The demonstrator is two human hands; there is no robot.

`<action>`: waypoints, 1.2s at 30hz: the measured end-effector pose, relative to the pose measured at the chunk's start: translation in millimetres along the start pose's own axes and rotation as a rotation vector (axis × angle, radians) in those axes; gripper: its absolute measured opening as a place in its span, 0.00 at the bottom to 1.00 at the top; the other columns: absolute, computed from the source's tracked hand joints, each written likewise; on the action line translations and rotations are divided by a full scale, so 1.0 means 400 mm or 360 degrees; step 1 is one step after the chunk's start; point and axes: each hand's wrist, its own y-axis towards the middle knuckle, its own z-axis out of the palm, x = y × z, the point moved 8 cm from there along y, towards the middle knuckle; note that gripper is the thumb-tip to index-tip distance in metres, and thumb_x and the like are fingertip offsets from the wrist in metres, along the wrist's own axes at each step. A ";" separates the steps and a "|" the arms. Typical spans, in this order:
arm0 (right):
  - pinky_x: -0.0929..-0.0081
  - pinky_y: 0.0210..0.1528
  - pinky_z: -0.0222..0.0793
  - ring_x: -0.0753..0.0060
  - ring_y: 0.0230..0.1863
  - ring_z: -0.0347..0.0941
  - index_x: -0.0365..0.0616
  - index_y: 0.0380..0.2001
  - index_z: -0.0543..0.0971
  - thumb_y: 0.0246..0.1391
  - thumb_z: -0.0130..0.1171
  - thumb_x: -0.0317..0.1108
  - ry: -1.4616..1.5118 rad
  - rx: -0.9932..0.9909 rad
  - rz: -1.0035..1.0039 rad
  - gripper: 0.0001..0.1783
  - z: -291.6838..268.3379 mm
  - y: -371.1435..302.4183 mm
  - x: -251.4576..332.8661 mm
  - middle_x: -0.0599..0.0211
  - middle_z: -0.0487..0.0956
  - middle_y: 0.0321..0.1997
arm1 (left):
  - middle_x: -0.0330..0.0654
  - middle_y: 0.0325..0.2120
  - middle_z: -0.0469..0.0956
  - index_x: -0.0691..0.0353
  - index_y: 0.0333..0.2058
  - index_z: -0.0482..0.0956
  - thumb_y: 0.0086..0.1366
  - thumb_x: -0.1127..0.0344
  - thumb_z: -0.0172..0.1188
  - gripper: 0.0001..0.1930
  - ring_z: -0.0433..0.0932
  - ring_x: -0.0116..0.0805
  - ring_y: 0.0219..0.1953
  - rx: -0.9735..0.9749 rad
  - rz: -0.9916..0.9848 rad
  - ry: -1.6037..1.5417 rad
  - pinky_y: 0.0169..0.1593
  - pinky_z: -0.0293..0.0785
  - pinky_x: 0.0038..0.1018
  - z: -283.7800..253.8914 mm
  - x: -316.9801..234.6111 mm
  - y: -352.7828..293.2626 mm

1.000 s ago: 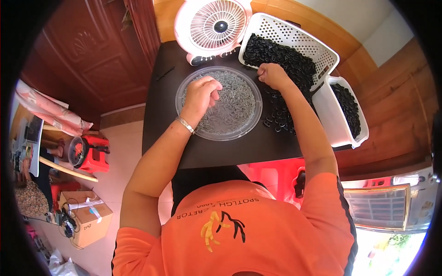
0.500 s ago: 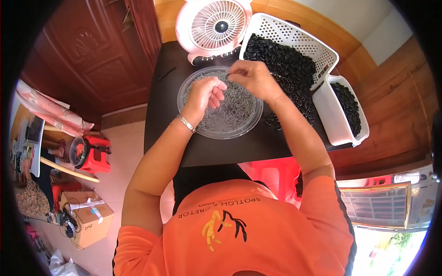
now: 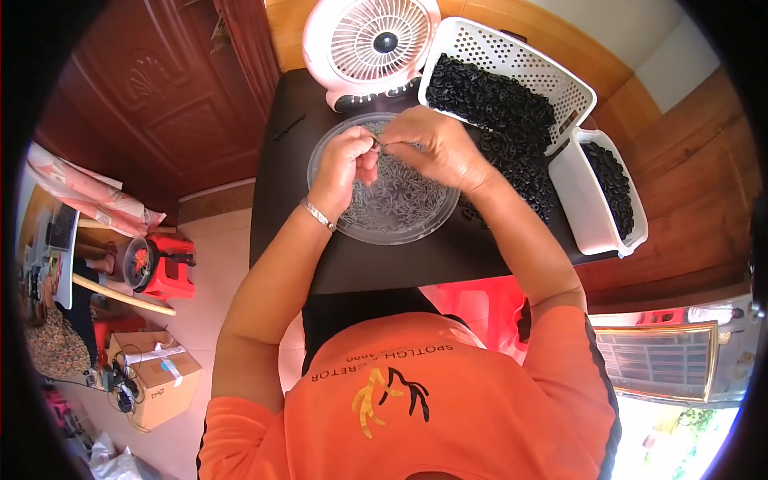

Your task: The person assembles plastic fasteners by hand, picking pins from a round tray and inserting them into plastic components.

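Over a round clear tub point(image 3: 382, 234) of small grey, pin-like pieces point(image 3: 396, 192), my two hands meet fingertip to fingertip. My left hand point(image 3: 344, 166), with a bracelet at the wrist, is closed in a pinch. Opposite it, my right hand point(image 3: 438, 146) has thumb and fingers pressed together. A tiny dark bit shows between the fingertips, too small to name. Right of the tub, small black ring-like pieces point(image 3: 520, 172) spill in a heap from a tipped white perforated basket point(image 3: 552, 76).
A pink fan point(image 3: 372, 44) stands behind the tub. At the right edge of the dark table point(image 3: 360, 276) is a white bin point(image 3: 588, 204) of black pieces. A thin black tool point(image 3: 290, 126) lies at left. On the floor sit a red stool point(image 3: 172, 272) and cardboard box point(image 3: 164, 388).
My right hand has come left and slightly down, from apart to meeting my left fingertips. The left hand has shifted slightly left, its fingers now drawn into a pinch.
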 end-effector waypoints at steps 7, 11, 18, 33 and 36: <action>0.64 0.49 0.68 0.54 0.44 0.73 0.47 0.42 0.78 0.51 0.51 0.32 -0.0471 0.0166 0.0810 0.15 -0.064 -0.079 -0.383 0.57 0.76 0.41 | 0.34 0.13 0.66 0.61 0.25 0.70 0.59 0.65 0.47 0.08 0.65 0.26 0.13 -0.0253 0.0111 0.0148 0.17 0.61 0.21 -0.033 -0.023 0.008; 0.67 0.48 0.68 0.56 0.44 0.72 0.48 0.45 0.77 0.51 0.52 0.28 -0.0660 0.0329 0.0596 0.16 -0.009 -0.116 -0.398 0.59 0.75 0.40 | 0.35 0.13 0.66 0.62 0.25 0.70 0.59 0.65 0.48 0.08 0.65 0.26 0.13 -0.0276 0.0092 0.0134 0.17 0.61 0.21 -0.036 -0.021 0.006; 0.65 0.47 0.68 0.59 0.44 0.71 0.50 0.43 0.78 0.50 0.52 0.28 -0.0796 0.0389 0.0531 0.16 0.025 -0.115 -0.385 0.63 0.73 0.39 | 0.35 0.14 0.67 0.62 0.25 0.70 0.59 0.65 0.47 0.08 0.66 0.25 0.13 -0.0268 0.0068 0.0186 0.17 0.60 0.20 -0.034 -0.012 0.004; 0.64 0.45 0.69 0.57 0.42 0.73 0.50 0.35 0.81 0.48 0.51 0.31 -0.0686 0.0708 0.0657 0.12 -0.026 -0.126 -0.358 0.61 0.76 0.37 | 0.36 0.14 0.68 0.62 0.25 0.70 0.59 0.65 0.48 0.08 0.67 0.26 0.13 -0.0258 0.0061 0.0192 0.17 0.61 0.21 -0.034 -0.016 0.002; 0.64 0.40 0.71 0.56 0.36 0.76 0.47 0.31 0.81 0.47 0.55 0.35 -0.0622 0.0526 0.0800 0.10 -0.077 -0.117 -0.334 0.60 0.80 0.31 | 0.36 0.14 0.68 0.62 0.25 0.70 0.59 0.65 0.48 0.08 0.67 0.26 0.13 -0.0243 0.0064 0.0203 0.18 0.61 0.21 -0.029 -0.021 -0.001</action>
